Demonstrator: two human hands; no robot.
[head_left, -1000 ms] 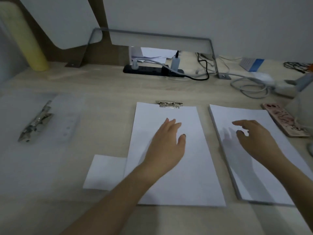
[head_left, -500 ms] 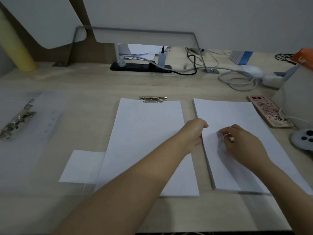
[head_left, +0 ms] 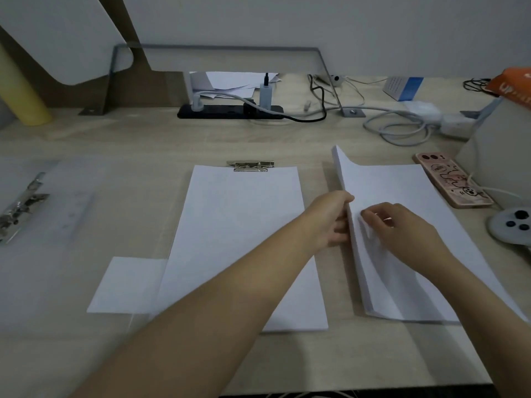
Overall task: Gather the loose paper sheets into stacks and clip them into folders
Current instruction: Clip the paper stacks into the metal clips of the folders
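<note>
A white paper stack (head_left: 241,242) lies mid-desk under a metal clip (head_left: 250,166). To its right lies a second paper stack (head_left: 408,185) on a clear folder. My left hand (head_left: 330,221) grips the left edge of several top sheets there and lifts it, so the far left corner curls up. My right hand (head_left: 402,234) pinches the paper just right of that edge. A small white sheet (head_left: 126,284) lies at the lower left. A clear folder with a metal clip (head_left: 20,208) rests at the far left.
A phone in a patterned case (head_left: 451,179) lies right of the lifted stack, a white controller (head_left: 514,225) beyond it. A black power strip (head_left: 230,112), cables (head_left: 396,130), a yellow roll (head_left: 20,90) and an orange bag (head_left: 514,87) line the back.
My left hand left the middle stack and took the left edge of the right stack. That edge has risen off the pile. My right hand closed on the paper beside it.
</note>
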